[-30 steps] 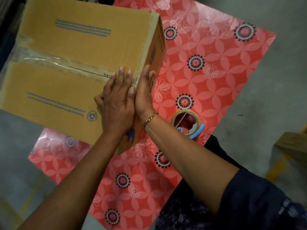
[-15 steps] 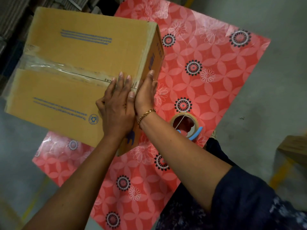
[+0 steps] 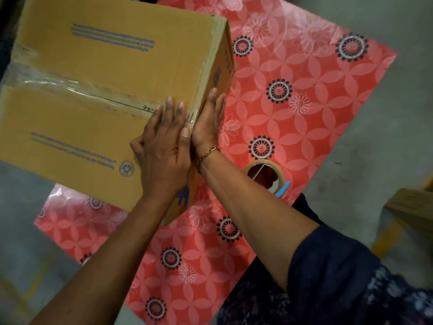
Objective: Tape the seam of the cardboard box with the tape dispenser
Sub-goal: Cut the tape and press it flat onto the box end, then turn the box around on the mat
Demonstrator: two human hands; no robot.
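Head camera view looks down on a large brown cardboard box point(image 3: 105, 90) with blue printed lines and a recycling mark, resting on a red plastic mat point(image 3: 293, 113) patterned with pale petals and dark flower rings, which is spread over a grey concrete floor point(image 3: 386, 137). A strip of clear glossy tape point(image 3: 70, 86) runs along the centre seam of the box's top face toward its right edge. The left hand point(image 3: 164, 148) lies palm-down on the top of the box at the near end of that seam, fingers straight and close together, pressed flat and gripping nothing. The right hand point(image 3: 207, 123), with a gold chain bracelet point(image 3: 207, 153) at the wrist, is pressed flat against the box's right side face just beside the left hand, fingers extended and together, also holding nothing. A tan roll of tape on a dispenser with a light blue handle point(image 3: 266, 177) lies on the mat near the right forearm, apart from the box and untouched. A dark patterned sleeve point(image 3: 339, 277) covers the right upper arm. Another piece of brown cardboard point(image 3: 410, 202) shows at the right edge.
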